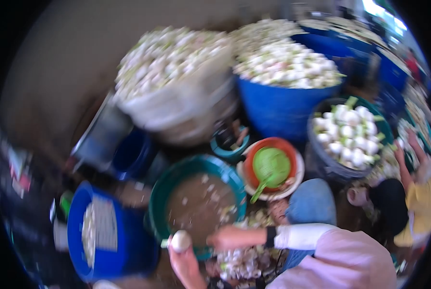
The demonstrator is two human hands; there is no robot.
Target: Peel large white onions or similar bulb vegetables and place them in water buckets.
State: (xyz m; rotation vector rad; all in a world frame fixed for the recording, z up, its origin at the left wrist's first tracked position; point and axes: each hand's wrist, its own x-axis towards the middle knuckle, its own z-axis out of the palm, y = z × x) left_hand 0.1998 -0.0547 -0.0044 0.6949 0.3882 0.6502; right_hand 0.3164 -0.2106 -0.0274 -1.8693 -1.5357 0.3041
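Note:
Low over the near rim of a green plastic tub (156, 180), my left hand (183, 262) holds a peeled white onion bulb (181, 241) with a short green stem. My right hand (227, 237), in a white sleeve with a dark wristband, is just right of it, fingers curled. Blur hides whether it grips anything. Murky water with pale scraps lies in the tub. Under my right forearm is a heap of onion peelings (240, 262).
A blue barrel (136, 238) stands left. Beyond are a heaped onion sack (165, 108), a full blue tub (273, 108), a bucket of onions (347, 133) and a green strainer (271, 166) in an orange bowl (249, 155). A person in yellow (423, 202) works at right.

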